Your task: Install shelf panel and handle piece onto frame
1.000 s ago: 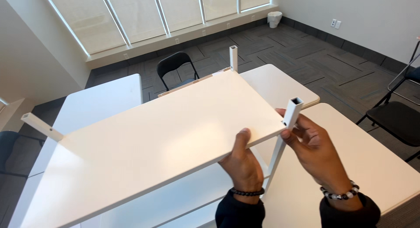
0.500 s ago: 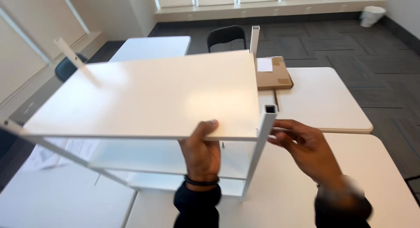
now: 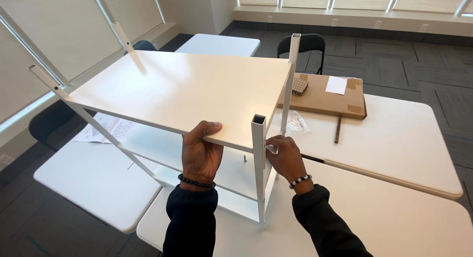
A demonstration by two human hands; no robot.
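Observation:
A white shelf unit stands on the white tables, with a broad top panel (image 3: 182,87) and a lower panel (image 3: 197,168) beneath it. My left hand (image 3: 199,153) grips the near edge of the top panel, thumb on top. My right hand (image 3: 285,158) pinches something small against the near square post (image 3: 258,163), just below the top panel; what it pinches is hidden. A small screw (image 3: 244,159) stands on the lower panel between my hands. Three more white posts rise at the other corners, one at the far right (image 3: 294,45).
A flat cardboard box (image 3: 325,97) with a white paper and a tray of small parts lies on the far table. A clear plastic bag (image 3: 297,121) and a dark strip (image 3: 338,129) lie near it. Instruction sheets (image 3: 106,129) sit at the left. Black chairs stand behind.
The view has swung left and down. My left hand stays on the panel's near edge, while my right hand has come in from beside the post to touch it just under the panel.

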